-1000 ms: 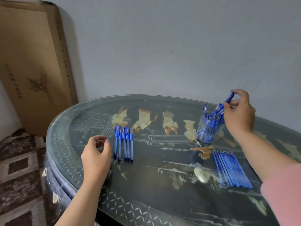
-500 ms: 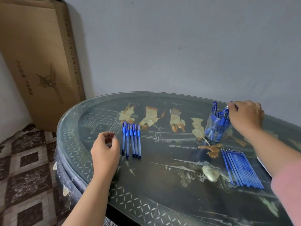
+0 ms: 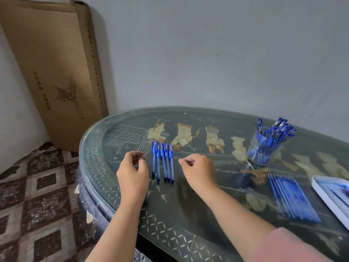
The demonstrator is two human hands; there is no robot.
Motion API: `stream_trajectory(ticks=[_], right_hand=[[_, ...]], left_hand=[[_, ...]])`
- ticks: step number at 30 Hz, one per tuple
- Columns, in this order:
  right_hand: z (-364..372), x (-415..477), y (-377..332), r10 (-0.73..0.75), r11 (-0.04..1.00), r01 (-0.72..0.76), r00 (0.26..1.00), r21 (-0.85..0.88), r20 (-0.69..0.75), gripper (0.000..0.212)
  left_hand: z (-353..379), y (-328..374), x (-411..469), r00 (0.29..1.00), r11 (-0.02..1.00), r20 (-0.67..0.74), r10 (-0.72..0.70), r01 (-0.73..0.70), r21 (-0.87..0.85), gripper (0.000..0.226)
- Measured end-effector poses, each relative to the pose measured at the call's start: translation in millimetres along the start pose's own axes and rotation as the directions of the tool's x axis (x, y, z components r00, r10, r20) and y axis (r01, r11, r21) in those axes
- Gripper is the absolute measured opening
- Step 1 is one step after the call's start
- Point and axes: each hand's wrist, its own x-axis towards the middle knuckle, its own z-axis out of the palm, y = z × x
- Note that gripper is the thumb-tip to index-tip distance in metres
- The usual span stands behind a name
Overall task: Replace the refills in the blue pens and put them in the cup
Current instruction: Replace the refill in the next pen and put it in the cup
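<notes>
Only the head view to go on here. Five blue pens [image 3: 162,161] lie side by side in a tidy row on the left part of the glass table top [image 3: 188,220]. Their long axis runs near-to-far, with the darker capped ends at the far side and the tips toward the person. The left hand [image 3: 132,173] sits just left of the row with its fingers loosely curled and a small gap between thumb and forefinger. It's holding nothing I can see, and it doesn't seem to touch the pens. The right hand [image 3: 200,171] is just right of the row, a bit blurry and also loosely curled, with its fingertips aimed at the pens. It looks empty too, and I can't tell if it rests on the glass. A pink sleeve [image 3: 283,246] shows on that arm near the bottom edge. Farther right is the clear cup [image 3: 264,150], standing upright and stuffed with blue pens that lean to the right. Nearer than the cup, a bundle of blue refills [image 3: 292,197] lies flat, angled from far-left to near-right. Right beside it at the frame edge is a white tray [image 3: 321,193] with something blue inside, too cut off to make out. A big cardboard box [image 3: 52,69] leans on the wall at far left, above a brown patterned floor [image 3: 37,195].
</notes>
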Motion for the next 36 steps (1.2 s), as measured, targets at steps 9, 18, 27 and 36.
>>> stream_trajectory(ticks=[9,18,27,36], right_hand=[[32.5,5.3,-10.1,0.237,0.961,-0.232,0.971,-0.149,0.016,0.043],[42.0,11.4,-18.4,0.304,0.929,-0.305,0.952,-0.210,-0.038,0.029],[10.9,7.9,-5.4,0.299,0.944,-0.313,0.945,-0.105,-0.136,0.021],[-89.0,-81.8,99.7,-0.020,0.996,0.001,0.980,-0.094,-0.199,0.009]], left_hand=[[-0.1,-0.2,0.0,1.000,1.000,0.003,-0.007,0.007,-0.003,0.017],[-2.2,1.7,-1.5,1.000,1.000,0.010,-0.006,0.006,-0.001,0.019],[-4.0,0.8,-0.4,1.000,1.000,0.006,0.022,-0.022,0.001,0.018],[18.5,19.0,-48.4,0.822,0.828,0.286,0.493,-0.544,0.136,0.035]])
